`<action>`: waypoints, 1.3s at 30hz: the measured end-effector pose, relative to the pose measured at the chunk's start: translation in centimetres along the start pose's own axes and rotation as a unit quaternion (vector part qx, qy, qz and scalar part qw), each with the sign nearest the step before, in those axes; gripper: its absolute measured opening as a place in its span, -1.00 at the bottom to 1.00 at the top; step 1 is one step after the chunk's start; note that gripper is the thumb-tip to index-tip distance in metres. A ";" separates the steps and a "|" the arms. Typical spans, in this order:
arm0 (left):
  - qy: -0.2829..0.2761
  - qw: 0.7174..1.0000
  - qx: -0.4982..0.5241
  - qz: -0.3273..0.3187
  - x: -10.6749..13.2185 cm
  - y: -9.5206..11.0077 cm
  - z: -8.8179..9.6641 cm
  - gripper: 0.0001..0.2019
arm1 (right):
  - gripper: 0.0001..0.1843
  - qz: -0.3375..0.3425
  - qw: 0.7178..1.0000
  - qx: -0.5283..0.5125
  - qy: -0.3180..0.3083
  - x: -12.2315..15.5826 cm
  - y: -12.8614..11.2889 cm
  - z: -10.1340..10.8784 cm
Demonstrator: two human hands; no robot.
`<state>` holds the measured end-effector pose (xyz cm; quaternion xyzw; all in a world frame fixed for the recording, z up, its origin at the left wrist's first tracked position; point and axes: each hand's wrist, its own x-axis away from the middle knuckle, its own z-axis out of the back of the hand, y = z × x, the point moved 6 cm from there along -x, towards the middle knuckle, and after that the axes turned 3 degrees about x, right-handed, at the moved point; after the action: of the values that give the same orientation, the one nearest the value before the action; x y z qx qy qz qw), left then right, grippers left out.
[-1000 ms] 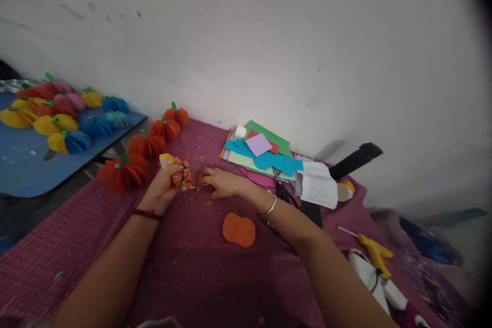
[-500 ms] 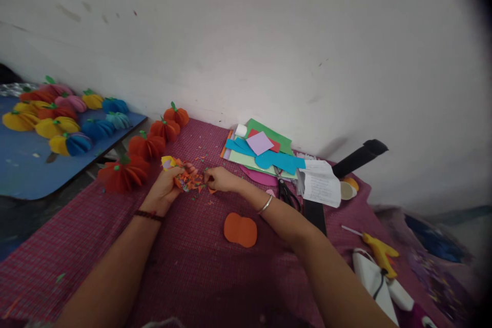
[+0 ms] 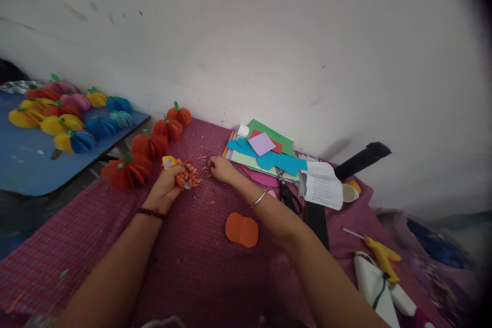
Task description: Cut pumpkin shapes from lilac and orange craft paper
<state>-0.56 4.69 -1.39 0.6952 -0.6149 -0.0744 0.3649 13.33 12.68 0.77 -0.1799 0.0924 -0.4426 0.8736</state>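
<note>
My left hand (image 3: 171, 180) is closed around a bunch of paper scraps (image 3: 188, 176), mostly orange with bits of yellow and lilac. Just right of it, my right hand (image 3: 221, 168) has its fingers pinched together at the cloth, by a few small scraps (image 3: 206, 169); whatever lies between the fingertips is too small to make out. Nearer to me, an orange paper cutout (image 3: 242, 229) with two rounded lobes and a middle crease lies flat. Several orange paper pumpkins (image 3: 149, 144) with green stems stand in a row left of my hands.
Coloured paper sheets (image 3: 284, 161) are stacked at the back, with black-handled scissors (image 3: 289, 197) and a written sheet (image 3: 323, 187) beside them. A yellow glue gun (image 3: 382, 258) lies at right. More paper pumpkins (image 3: 61, 124) sit on a blue table (image 3: 23, 164).
My right hand has moved slightly away from me, over the small scraps on the cloth. The left hand keeps its bunch of scraps. The whole view has shifted a little.
</note>
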 end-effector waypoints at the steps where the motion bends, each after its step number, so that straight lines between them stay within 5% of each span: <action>1: 0.001 1.000 0.002 0.001 0.0 0.0 0.0 -0.76 | -0.86 0.006 1.000 0.009 -0.002 0.0 -0.1 0.1; 7: -0.009 1.000 -0.001 0.010 0.0 -0.1 -0.2 -0.77 | -0.64 0.048 0.998 0.030 -0.039 0.3 -1.6 -0.2; 11: -0.017 1.000 -0.006 0.008 -0.1 -0.1 -0.2 -0.77 | -0.90 0.051 0.997 -0.014 -0.063 -0.2 -2.1 -0.8; 19: -0.023 1.000 0.004 0.005 0.0 -0.3 -0.3 -0.77 | -0.88 -0.013 0.986 -0.160 -0.037 -0.7 0.2 -0.5; 25: -0.058 0.998 -0.006 0.023 0.5 -1.4 -1.1 -0.74 | -0.97 -0.010 0.974 -0.226 0.018 -0.1 -2.0 1.0; 30: -0.110 0.994 -0.022 0.011 0.4 -2.1 -1.6 -0.69 | -0.86 0.007 0.982 -0.189 0.023 0.2 -4.6 1.4; 39: -0.040 0.999 -0.001 -0.007 -0.2 -2.2 -0.9 -0.74 | -0.51 0.010 0.972 -0.227 -0.058 1.0 -6.2 1.0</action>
<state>1.61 5.22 -2.14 0.6958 -0.6239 -0.1052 0.3399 9.69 8.72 4.17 -0.3975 0.1414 -0.3904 0.8183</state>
